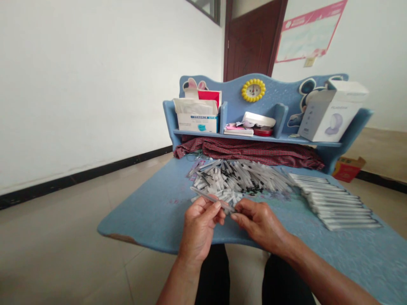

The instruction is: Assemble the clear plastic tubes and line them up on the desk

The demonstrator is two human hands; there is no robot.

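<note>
A slim translucent pen (205,195) is held slantwise over the near edge of the blue desk (143,212). My left hand (200,224) pinches it around the middle between thumb and fingers. At its right, dark end, my right hand (257,220) has thumb and forefinger closed on it; the fingertips partly hide that end. Just beyond my hands lies a loose heap of pen parts (219,180), clear and white with black bits among them. To the right, assembled-looking pens (337,201) lie side by side in a stacked row.
Behind the heap, a red checked cloth (254,152) lies under the desk's shelf (203,136). On the shelf stand a mask box (197,120), booklets (238,131), a red tin (263,132) and a white box (333,112). A yellow clock (253,90) hangs above. A red carton (348,168) sits beyond the desk.
</note>
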